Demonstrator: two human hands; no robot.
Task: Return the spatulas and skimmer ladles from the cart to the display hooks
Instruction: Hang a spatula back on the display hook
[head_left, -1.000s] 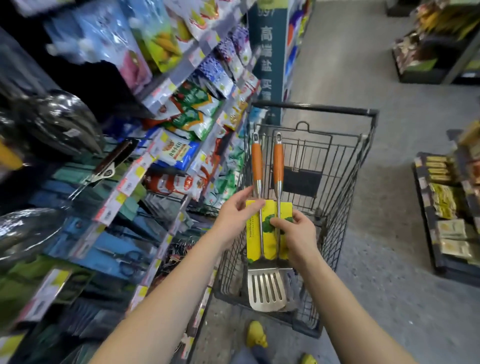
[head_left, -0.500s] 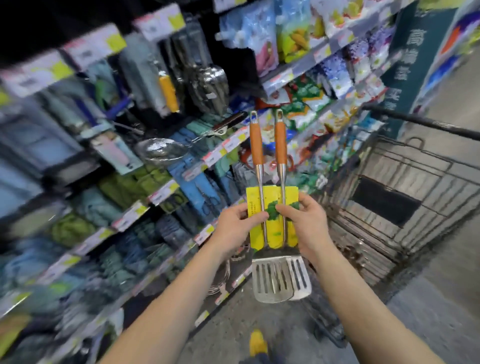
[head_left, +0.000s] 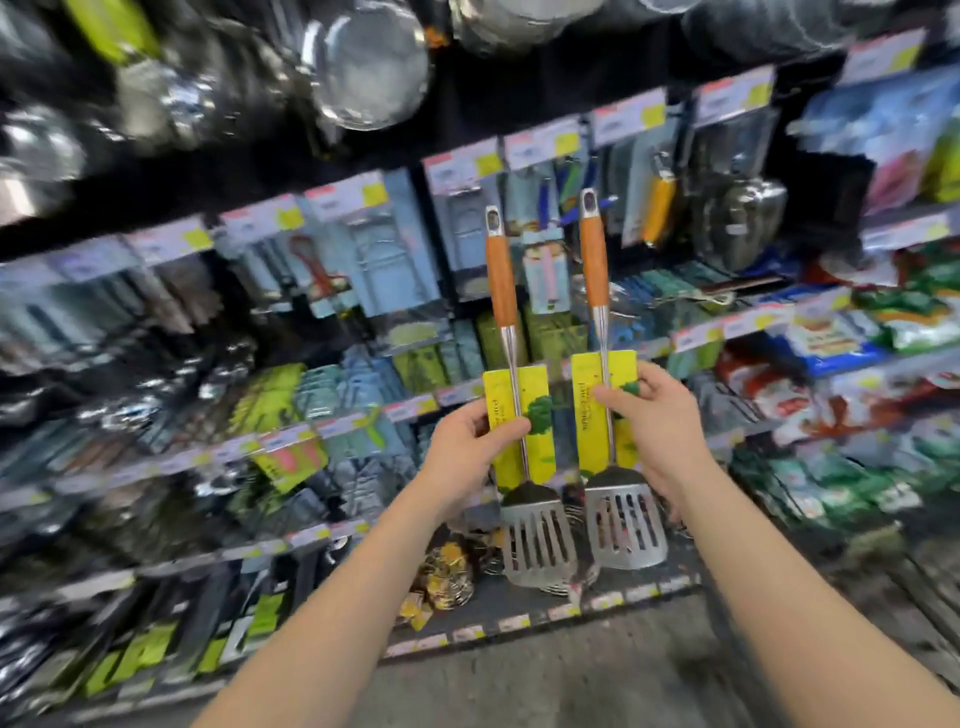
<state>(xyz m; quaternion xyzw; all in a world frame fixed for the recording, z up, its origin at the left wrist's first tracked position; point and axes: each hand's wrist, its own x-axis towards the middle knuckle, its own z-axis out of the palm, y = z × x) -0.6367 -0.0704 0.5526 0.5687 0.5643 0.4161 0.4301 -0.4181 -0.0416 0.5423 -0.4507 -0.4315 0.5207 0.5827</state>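
Now each of the hands grips one slotted spatula upright by its yellow card: left hand (head_left: 470, 441) one spatula (head_left: 511, 395), right hand (head_left: 657, 415) the other (head_left: 605, 374). Next, seemingly, threading handle holes onto display hooks, unseen amid blur.

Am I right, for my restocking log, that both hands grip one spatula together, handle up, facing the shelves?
Not quite. The head view shows two spatulas held apart: the left hand grips the left spatula, the right hand the right spatula, handles up, facing the shelves.

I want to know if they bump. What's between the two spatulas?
Nothing held: the left spatula and right spatula are apart, with only blurry shelf goods behind the gap, in the head view.
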